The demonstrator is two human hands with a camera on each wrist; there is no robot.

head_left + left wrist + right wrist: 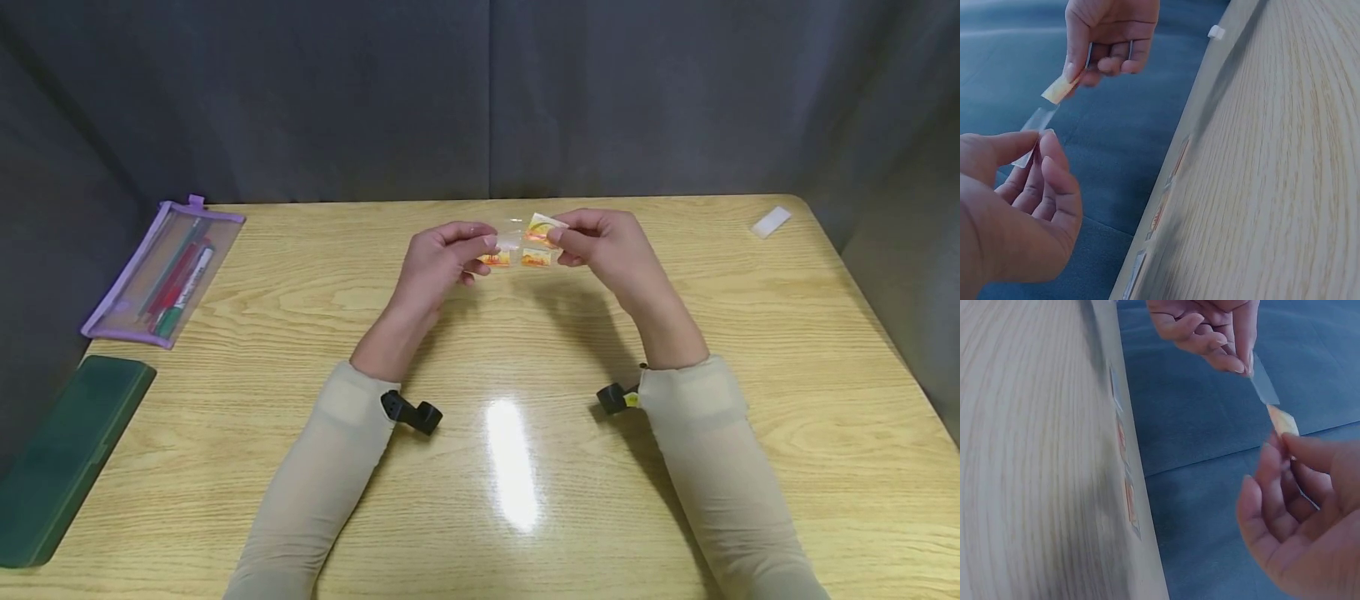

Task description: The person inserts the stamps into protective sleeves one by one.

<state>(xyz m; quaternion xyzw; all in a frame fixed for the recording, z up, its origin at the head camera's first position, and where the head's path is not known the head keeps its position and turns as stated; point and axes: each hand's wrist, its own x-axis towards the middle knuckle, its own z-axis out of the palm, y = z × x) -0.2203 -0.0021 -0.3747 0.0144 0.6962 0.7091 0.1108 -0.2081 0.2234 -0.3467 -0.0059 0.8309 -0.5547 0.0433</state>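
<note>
Between thumb and fingers, my left hand (442, 254) pinches a small clear plastic sleeve (1040, 119). To its right, my right hand (611, 246) pinches a small yellow-and-orange picture stamp (542, 227) by its edge. In both wrist views the stamp's free end is close to the sleeve's end; whether they touch I cannot tell. Both things are held above the tabletop. Beneath them, a flat orange picture piece (536, 257) and a similar piece (498, 257), partly hidden by the left fingers, lie near the table's back edge.
On the wooden table (585, 500), a purple-edged mesh pouch (135, 283) with pens lies at the left. A dark green case (67, 458) is nearer on that side. A small white block (771, 222) sits at the back right. Dark curtains (337, 100) hang behind the table.
</note>
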